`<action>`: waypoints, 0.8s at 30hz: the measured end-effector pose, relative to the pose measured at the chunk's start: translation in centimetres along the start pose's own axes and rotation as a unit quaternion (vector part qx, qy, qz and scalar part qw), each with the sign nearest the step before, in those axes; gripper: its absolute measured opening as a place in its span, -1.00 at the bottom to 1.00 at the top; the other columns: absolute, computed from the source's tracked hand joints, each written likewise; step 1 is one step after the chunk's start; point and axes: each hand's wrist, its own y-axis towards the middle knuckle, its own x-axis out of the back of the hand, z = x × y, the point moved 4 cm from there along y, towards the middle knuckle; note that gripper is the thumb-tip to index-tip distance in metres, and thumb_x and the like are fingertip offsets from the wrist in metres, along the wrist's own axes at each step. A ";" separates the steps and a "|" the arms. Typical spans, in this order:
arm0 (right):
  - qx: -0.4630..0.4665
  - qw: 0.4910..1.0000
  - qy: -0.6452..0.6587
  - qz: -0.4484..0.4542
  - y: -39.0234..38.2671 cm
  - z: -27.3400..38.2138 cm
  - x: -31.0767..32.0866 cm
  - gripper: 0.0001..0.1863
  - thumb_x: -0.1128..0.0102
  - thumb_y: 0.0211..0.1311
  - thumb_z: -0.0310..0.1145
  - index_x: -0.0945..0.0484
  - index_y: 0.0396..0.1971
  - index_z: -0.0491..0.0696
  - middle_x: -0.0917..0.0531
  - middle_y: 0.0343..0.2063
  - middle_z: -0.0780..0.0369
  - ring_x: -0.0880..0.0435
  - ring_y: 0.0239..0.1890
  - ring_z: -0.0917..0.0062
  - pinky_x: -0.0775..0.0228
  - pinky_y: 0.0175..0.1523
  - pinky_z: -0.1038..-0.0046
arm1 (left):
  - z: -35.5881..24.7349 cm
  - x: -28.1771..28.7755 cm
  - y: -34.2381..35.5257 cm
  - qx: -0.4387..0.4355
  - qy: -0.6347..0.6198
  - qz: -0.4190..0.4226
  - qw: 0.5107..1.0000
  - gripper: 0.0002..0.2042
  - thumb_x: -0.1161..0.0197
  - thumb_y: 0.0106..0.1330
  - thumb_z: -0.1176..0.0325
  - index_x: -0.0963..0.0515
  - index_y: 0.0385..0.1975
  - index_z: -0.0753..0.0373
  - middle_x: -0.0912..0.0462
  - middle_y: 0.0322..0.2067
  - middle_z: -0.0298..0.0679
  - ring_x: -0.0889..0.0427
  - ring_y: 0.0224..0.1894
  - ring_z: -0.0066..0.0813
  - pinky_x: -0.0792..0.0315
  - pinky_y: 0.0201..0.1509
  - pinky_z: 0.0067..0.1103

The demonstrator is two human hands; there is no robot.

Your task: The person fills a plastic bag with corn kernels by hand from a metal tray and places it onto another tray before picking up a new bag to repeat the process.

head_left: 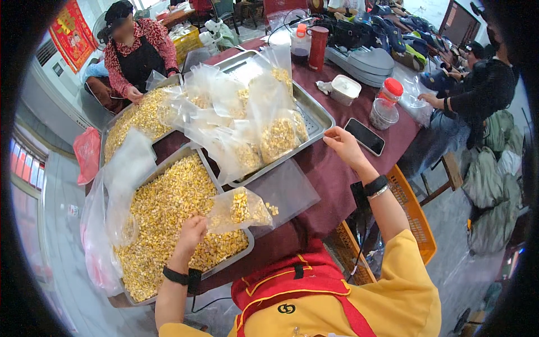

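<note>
Here | left hand [193, 229]: bag [240, 210] edge | right hand [343, 146]: near tray rim [317, 134]

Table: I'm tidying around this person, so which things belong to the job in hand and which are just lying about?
Likely the job's:
yellow kernels
bag by the left hand
filled bags

Apparently lying about:
phone
red-lidded jar
white tub
red cylinder

tray [315, 117]: smooth metal | bag [247, 210]: translucent plastic | tablecloth [332, 194]: matt cloth
</note>
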 end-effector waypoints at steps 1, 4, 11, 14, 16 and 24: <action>-0.024 1.000 0.011 -0.003 0.7 -0.5 0.0 -0.71 -0.21 0.15 -0.37 -0.54 -0.15 -0.18 -0.64 -0.30 0.21 -0.60 -0.28 0.56 -0.44 -0.14 0.51 | -0.4 -0.6 -0.5 0.015 -0.047 0.013 0.999 -0.86 -0.13 0.31 0.32 -0.54 -0.38 0.24 -0.32 -0.71 -0.47 -0.19 -0.71 -0.71 -0.05 -0.64 -0.68; -0.039 0.999 -0.002 -0.019 3.1 -1.1 -0.9 -0.69 -0.19 0.15 -0.35 -0.53 -0.13 -0.18 -0.65 -0.27 0.19 -0.61 -0.23 0.53 -0.44 -0.10 0.49 | -0.4 -1.1 -1.2 0.019 -0.086 0.016 0.996 -0.87 -0.13 0.31 0.32 -0.54 -0.33 0.23 -0.35 -0.68 -0.48 -0.22 -0.69 -0.72 -0.08 -0.64 -0.70; -0.054 0.993 -0.098 -0.041 9.8 -2.3 -2.8 -0.61 -0.21 0.05 -0.30 -0.54 -0.09 -0.14 -0.64 -0.18 0.08 -0.62 -0.10 0.32 -0.43 0.01 0.38 | -0.4 0.4 -2.1 0.074 -0.133 0.025 0.988 -0.82 -0.09 0.36 0.33 -0.53 -0.16 0.26 -0.40 -0.60 -0.44 -0.33 -0.62 -0.69 -0.22 -0.58 -0.71; -0.069 0.983 -0.162 -0.044 13.0 -4.5 -3.3 -0.59 -0.18 0.05 -0.32 -0.53 -0.06 -0.14 -0.63 -0.13 0.05 -0.61 -0.05 0.27 -0.41 0.05 0.34 | -0.9 0.6 -2.2 0.079 -0.152 0.010 0.985 -0.81 -0.10 0.36 0.33 -0.52 -0.17 0.29 -0.40 -0.61 -0.43 -0.33 -0.62 -0.69 -0.23 -0.57 -0.71; -0.075 0.981 -0.177 -0.029 14.4 -4.5 -4.8 -0.59 -0.14 0.03 -0.38 -0.53 -0.05 -0.14 -0.61 -0.09 0.02 -0.58 0.00 0.21 -0.39 0.08 0.29 | 0.1 1.3 -2.2 0.082 -0.155 0.002 0.985 -0.79 -0.12 0.34 0.31 -0.50 -0.17 0.29 -0.44 -0.62 -0.41 -0.37 -0.63 -0.66 -0.24 -0.57 -0.68; 0.059 0.959 -0.276 0.017 19.9 -8.9 -7.1 -0.43 0.11 -0.01 -0.63 -0.36 0.13 -0.17 -0.41 0.14 0.03 -0.35 0.21 0.17 -0.22 0.25 0.30 | 0.8 1.2 -0.5 0.164 -0.210 -0.012 0.964 -0.82 -0.10 0.36 0.35 -0.52 -0.19 0.31 -0.43 -0.59 -0.39 -0.34 -0.60 -0.67 -0.21 -0.56 -0.71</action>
